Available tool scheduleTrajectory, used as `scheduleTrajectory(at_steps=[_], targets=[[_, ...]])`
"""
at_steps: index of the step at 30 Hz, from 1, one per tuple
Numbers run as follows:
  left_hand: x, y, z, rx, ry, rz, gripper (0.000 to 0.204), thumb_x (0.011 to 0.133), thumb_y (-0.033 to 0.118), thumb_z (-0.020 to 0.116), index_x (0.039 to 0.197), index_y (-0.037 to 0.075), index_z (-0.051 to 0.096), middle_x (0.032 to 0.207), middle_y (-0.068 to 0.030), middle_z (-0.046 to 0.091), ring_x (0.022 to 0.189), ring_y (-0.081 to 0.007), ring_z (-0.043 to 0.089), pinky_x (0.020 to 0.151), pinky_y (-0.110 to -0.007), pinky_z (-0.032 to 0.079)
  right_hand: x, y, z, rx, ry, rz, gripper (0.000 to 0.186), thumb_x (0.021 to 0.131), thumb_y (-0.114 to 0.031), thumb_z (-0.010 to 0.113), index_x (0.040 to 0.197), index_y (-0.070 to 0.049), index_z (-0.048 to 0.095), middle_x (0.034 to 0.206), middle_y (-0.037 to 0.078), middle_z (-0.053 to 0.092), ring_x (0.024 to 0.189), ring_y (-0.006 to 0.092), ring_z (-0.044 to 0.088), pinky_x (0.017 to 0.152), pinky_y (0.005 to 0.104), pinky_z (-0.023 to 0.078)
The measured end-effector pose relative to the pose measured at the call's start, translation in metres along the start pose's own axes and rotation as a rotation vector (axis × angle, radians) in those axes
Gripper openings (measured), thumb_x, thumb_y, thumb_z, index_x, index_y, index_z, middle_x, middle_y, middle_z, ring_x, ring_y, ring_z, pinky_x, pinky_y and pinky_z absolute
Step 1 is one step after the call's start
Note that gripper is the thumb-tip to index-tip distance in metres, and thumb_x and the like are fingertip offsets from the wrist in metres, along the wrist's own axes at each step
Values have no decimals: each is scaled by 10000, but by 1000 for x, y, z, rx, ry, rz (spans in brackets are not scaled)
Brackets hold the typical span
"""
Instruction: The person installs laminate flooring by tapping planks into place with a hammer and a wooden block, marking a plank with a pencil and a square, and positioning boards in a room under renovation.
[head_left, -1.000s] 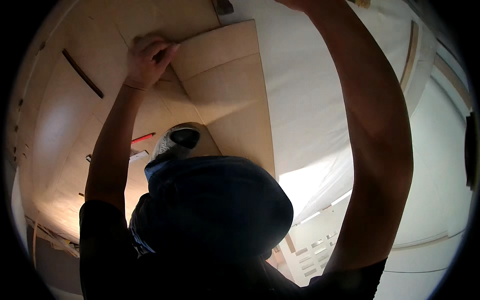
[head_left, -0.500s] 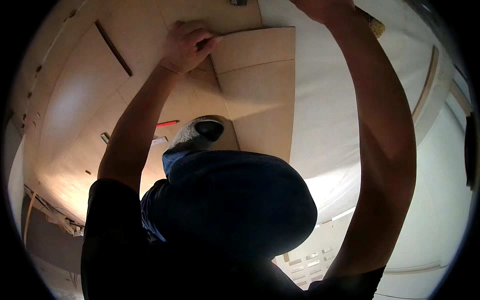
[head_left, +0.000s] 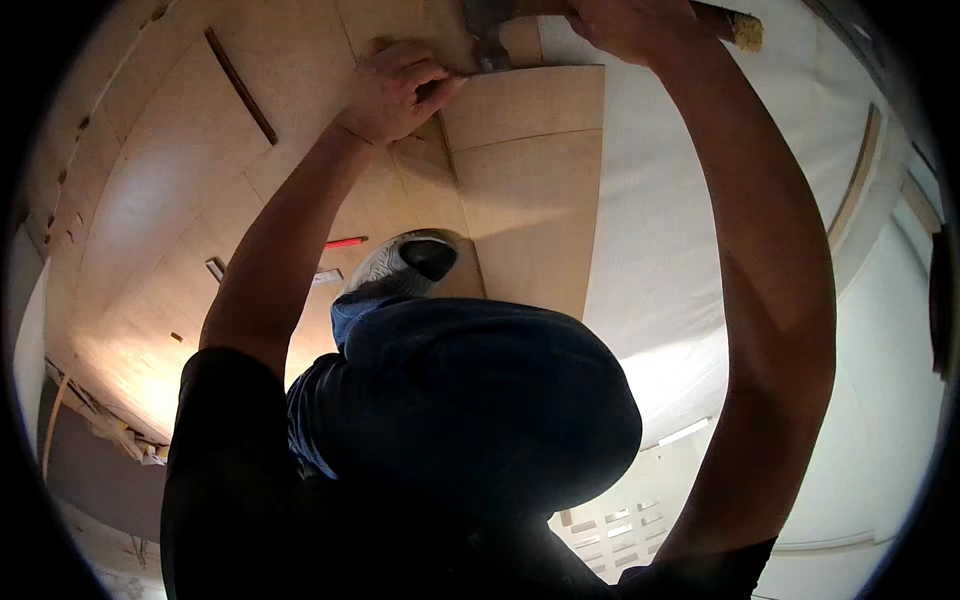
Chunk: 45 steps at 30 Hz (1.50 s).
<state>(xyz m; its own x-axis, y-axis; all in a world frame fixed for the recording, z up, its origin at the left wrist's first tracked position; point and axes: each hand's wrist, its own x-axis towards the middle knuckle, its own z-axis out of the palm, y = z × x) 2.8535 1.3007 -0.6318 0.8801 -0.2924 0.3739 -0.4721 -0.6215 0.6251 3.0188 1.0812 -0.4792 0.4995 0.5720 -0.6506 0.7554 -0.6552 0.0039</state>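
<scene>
Hammer held over plywood boards, fingers pinched beside its head.

A bent knee in blue trousers and a grey shoe fill the middle, hiding part of the boards; a red pencil lies left. The hammer has a dark metal head and wooden handle running left to right along the top edge, head pointing down. The right hand is clamped on the handle; the left hand has fingers pinched together by the head.

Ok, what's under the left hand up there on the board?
The left hand presses fingertips on a light plywood panel lying over a larger wooden board. Anything pinched under the fingers, such as a nail, is covered. The hammer head sits just beside them.
</scene>
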Motion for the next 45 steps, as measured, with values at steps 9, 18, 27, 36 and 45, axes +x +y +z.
scheduleTrajectory(at_steps=[9, 18, 27, 36, 45], targets=[[5, 1, -5, 117, -116, 9, 201, 853, 321, 792, 759, 172, 696, 802, 55, 646, 801, -154, 638, 798, -364, 426, -9, 13, 2, -35, -99, 17, 339, 964, -100, 479, 1268, -91, 629, 1169, 183, 700, 1097, 351, 685, 918, 470, 568], [7, 6, -4, 47, -100, -27, 191, 852, 318, 806, 799, 177, 687, 791, 63, 634, 758, -160, 623, 774, -357, 416, -20, 29, 6, 5, -108, 77, 326, 972, -117, 483, 1252, -96, 647, 1195, 173, 697, 1147, 351, 665, 947, 471, 552], [10, 2, -8, 98, -105, 7, 175, 870, 283, 780, 796, 152, 690, 786, 11, 661, 724, -199, 634, 760, -346, 453, -38, 26, 47, 70, 106, 179, 343, 980, -264, 583, 1306, -157, 591, 1068, 145, 716, 961, 348, 711, 818, 490, 591], [11, 9, -6, 82, -127, -63, 145, 888, 243, 734, 825, 120, 688, 837, -27, 671, 786, -237, 648, 807, -412, 469, -220, -166, 183, 1062, 343, 781, 381, 911, -221, 706, 1230, -37, 609, 997, 246, 672, 889, 393, 676, 790, 444, 537], [-13, 9, -20, -107, -347, -330, 276, 908, 307, 735, 1087, 116, 647, 1031, -80, 673, 1025, -302, 636, 1011, -490, 424, -320, -305, 244, 1031, -211, 646, 435, 955, -388, 578, 1301, -132, 643, 1270, 156, 670, 1169, 375, 635, 979, 483, 521]])
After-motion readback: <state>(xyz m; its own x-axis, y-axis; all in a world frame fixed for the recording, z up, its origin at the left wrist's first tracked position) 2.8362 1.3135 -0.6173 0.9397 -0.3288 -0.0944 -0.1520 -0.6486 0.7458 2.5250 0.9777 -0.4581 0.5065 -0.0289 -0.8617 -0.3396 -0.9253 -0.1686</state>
